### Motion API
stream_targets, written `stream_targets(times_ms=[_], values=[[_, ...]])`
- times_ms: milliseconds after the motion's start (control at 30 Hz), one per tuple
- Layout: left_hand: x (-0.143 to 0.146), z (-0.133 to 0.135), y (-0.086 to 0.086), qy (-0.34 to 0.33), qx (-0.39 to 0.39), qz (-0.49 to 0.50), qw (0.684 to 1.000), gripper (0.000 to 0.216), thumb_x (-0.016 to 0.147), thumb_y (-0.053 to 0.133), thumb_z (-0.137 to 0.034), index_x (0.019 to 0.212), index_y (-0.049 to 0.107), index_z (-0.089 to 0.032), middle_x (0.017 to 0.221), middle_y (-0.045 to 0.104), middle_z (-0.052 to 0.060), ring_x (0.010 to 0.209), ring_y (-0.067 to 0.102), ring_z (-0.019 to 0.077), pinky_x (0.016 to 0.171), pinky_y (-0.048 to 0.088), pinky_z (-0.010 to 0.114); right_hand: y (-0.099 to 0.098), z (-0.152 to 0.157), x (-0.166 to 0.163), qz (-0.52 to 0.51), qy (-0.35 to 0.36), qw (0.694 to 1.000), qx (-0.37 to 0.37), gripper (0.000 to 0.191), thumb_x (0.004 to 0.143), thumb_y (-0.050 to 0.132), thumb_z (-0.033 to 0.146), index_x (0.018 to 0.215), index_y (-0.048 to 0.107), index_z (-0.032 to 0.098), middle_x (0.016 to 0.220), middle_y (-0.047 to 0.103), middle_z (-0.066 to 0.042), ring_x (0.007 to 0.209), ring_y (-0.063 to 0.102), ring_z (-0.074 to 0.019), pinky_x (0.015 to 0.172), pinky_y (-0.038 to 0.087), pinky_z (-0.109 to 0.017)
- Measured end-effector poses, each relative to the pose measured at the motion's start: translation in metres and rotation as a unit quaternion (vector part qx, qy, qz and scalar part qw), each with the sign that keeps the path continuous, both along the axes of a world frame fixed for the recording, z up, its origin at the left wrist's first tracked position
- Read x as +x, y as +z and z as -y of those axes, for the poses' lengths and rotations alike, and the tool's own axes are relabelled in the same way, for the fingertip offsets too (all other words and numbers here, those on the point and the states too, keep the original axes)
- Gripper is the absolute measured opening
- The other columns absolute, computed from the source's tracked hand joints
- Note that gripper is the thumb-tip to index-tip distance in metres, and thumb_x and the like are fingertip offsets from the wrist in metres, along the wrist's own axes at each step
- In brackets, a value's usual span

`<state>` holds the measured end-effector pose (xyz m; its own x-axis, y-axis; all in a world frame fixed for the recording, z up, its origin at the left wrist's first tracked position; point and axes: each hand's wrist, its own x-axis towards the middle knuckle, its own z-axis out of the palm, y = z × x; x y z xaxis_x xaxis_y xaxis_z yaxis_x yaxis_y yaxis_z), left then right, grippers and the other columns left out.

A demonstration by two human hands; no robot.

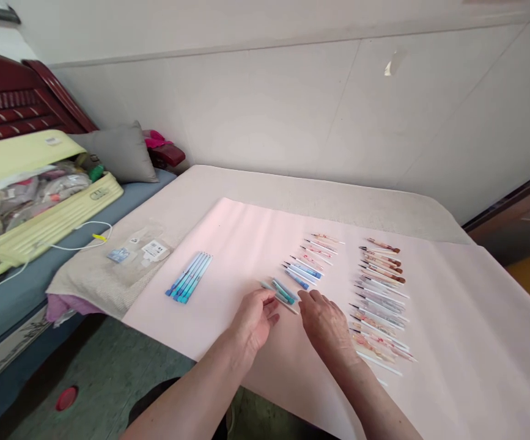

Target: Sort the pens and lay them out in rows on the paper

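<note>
My left hand (255, 318) and my right hand (324, 321) rest close together on a pale pink sheet (246, 244) that covers the table. Between their fingertips lie a few teal pens (283, 291); both hands' fingers curl toward them and touch them. To the left sits a tight bundle of blue pens (190, 277). Beyond the hands is a short row of patterned pens (313, 256). At the right runs a long column of several pink, brown and grey pens (381, 299).
An empty clear plastic packet with a label (143, 250) lies on the beige cloth left of the sheet. A yellow open suitcase (40, 201) sits on a blue bed with a grey pillow (120, 153). A red lid (66, 398) lies on the floor.
</note>
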<state>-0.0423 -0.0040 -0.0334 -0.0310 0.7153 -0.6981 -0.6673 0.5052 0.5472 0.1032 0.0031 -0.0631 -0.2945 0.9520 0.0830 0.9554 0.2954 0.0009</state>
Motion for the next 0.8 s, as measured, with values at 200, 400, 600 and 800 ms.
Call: stream_targets(times_ms=[200, 400, 600, 800], values=[[-0.012, 0.001, 0.007, 0.021, 0.030, -0.004, 0.999, 0.016, 0.067, 0.062, -0.014, 0.081, 0.057, -0.015, 0.082, 0.059, 0.006, 0.075, 0.059, 0.0161, 0.065, 0.047, 0.029, 0.003, 0.003, 0.002, -0.005, 0.025, 1.000, -0.005, 0.017, 0.088, 0.042, 0.018, 0.092, 0.058, 0.021, 0.081, 0.062, -0.004, 0.072, 0.060, -0.0190, 0.062, 0.031, -0.030], [-0.053, -0.003, 0.021, 0.035, 0.154, -0.168, 0.973, 0.018, 0.072, 0.061, -0.018, 0.088, 0.056, -0.016, 0.093, 0.061, 0.009, 0.083, 0.060, 0.0161, 0.073, 0.047, 0.028, 0.013, 0.007, 0.002, -0.027, 0.038, 0.999, -0.022, 0.017, 0.088, 0.042, 0.020, 0.088, 0.059, 0.020, 0.081, 0.063, -0.004, 0.071, 0.062, -0.0203, 0.060, 0.032, -0.030], [-0.110, -0.006, 0.003, -0.039, 0.083, -0.650, 0.754, 0.026, 0.074, 0.053, -0.009, 0.100, 0.054, -0.015, 0.105, 0.060, 0.013, 0.109, 0.052, 0.0236, 0.089, 0.037, 0.032, 0.022, 0.016, 0.007, -0.053, 0.047, 0.997, -0.028, 0.017, 0.088, 0.042, 0.018, 0.087, 0.059, 0.019, 0.082, 0.063, -0.005, 0.073, 0.062, -0.0206, 0.061, 0.033, -0.031], [-0.109, 0.004, -0.016, -0.118, 0.035, -0.751, 0.649, 0.043, 0.078, 0.049, -0.009, 0.121, 0.044, -0.011, 0.117, 0.055, 0.020, 0.116, 0.047, 0.0269, 0.096, 0.029, 0.034, 0.021, 0.022, 0.014, -0.060, 0.068, 0.996, -0.019, 0.017, 0.088, 0.043, 0.018, 0.086, 0.059, 0.018, 0.080, 0.062, -0.006, 0.073, 0.061, -0.0210, 0.060, 0.033, -0.030]])
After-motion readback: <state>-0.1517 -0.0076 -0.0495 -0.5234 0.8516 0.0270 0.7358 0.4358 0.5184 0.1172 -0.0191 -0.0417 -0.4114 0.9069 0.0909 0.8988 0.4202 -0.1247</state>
